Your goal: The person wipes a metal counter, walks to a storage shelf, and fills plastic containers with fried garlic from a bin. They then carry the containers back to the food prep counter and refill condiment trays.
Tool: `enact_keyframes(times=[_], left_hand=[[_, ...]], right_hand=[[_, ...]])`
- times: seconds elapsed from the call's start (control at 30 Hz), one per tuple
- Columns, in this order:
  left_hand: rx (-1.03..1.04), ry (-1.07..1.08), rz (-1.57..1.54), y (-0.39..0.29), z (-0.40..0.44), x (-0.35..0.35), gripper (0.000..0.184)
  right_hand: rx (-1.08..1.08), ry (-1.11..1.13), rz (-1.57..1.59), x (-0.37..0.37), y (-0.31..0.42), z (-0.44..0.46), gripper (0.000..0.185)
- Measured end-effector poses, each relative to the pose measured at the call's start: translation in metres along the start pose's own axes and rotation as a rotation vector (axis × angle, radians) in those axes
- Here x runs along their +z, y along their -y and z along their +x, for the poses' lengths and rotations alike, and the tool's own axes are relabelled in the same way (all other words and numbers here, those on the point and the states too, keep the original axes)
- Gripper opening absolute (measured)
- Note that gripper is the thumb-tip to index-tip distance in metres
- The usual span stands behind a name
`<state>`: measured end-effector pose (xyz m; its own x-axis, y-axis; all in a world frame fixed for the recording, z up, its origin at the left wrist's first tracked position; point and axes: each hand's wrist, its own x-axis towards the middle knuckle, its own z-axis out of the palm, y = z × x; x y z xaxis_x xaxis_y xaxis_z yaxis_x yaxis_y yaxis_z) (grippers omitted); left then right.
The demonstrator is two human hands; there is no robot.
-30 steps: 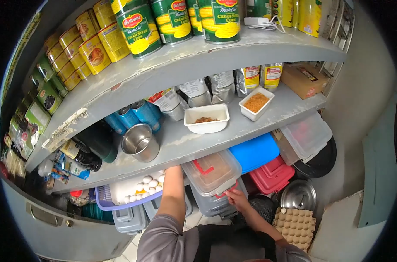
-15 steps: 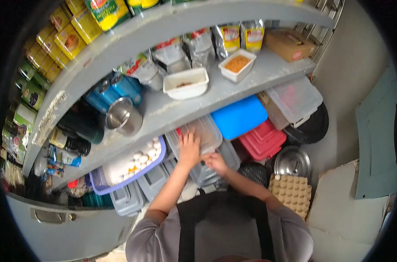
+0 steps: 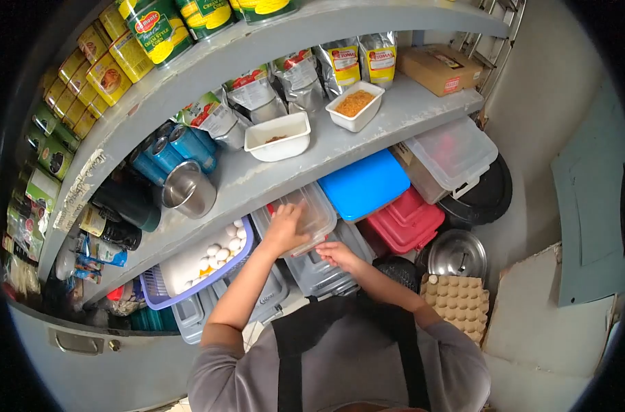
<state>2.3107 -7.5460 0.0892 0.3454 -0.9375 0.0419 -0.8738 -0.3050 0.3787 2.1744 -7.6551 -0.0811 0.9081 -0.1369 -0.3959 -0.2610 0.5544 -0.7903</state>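
Observation:
A clear plastic container with a see-through lid (image 3: 316, 206) sits under the grey shelf, partly over a grey lidded bin (image 3: 333, 264). My left hand (image 3: 286, 228) rests on top of the lid, fingers apart and slightly bent. At the container's near corner, my right hand (image 3: 338, 255) has its thumb and fingers pinched on the edge. Whether it grips the lid or the container's rim is too small to tell. To the left is a purple basket (image 3: 163, 302) with white eggs (image 3: 220, 253). A blue lid (image 3: 365, 184) covers a box just right of the container.
The grey shelf (image 3: 257, 180) overhangs the bins, holding a steel pot (image 3: 190, 191), two white tubs (image 3: 278, 137), pouches and cans. Rightward are a red bin (image 3: 403, 218), a clear-lidded box (image 3: 452, 152), a round metal lid (image 3: 457, 257) and an egg tray (image 3: 455, 302).
The whole view has shifted, so the shelf and bins appear slightly farther left. My left hand's fingers are a little more bent on the lid. My right hand remains at the near corner.

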Motion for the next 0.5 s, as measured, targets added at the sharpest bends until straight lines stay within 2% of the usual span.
enact_keyframes(times=[0.1, 0.3, 0.5], left_hand=[[0.112, -0.051, 0.315, -0.018, -0.012, 0.012, 0.096], [0.165, 0.030, 0.222, -0.008, -0.003, 0.003, 0.096], [0.119, 0.087, 0.131, 0.004, 0.001, -0.001, 0.103]], right_hand=[[-0.006, 0.018, 0.031, -0.001, -0.003, 0.004, 0.027], [-0.017, 0.037, 0.076, -0.003, -0.007, 0.010, 0.033], [-0.011, 0.054, 0.091, -0.001, -0.013, 0.014, 0.028]])
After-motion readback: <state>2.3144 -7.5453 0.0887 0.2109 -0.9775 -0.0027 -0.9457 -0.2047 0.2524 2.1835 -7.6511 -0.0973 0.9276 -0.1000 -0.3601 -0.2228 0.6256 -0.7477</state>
